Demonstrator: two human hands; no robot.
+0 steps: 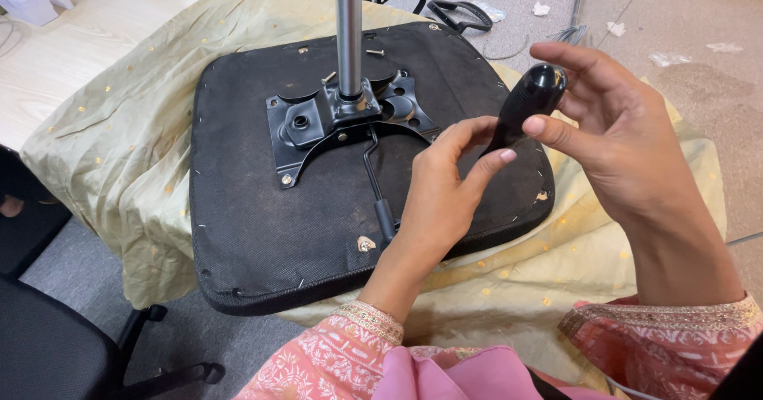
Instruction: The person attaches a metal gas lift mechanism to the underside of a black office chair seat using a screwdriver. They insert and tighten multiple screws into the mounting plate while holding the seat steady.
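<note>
A black office-chair seat [262, 209] lies upside down on a pale yellow cloth [135, 122]. A black metal mounting plate [334, 118] is bolted at its middle, with a chrome gas cylinder [348, 34] rising from it and a black lever [375, 185] running toward me. My right hand [628, 145] holds a black screwdriver handle [528, 102] by its top. My left hand [445, 193] pinches the lower part of that handle over the seat's right side. A loose screw [375, 52] lies on the seat beyond the plate.
The cloth covers a light wooden table [87, 42]. Black armrests [445, 6] and scraps of paper lie on the grey floor behind. Another black chair's seat and wheeled base [71, 352] sit at lower left.
</note>
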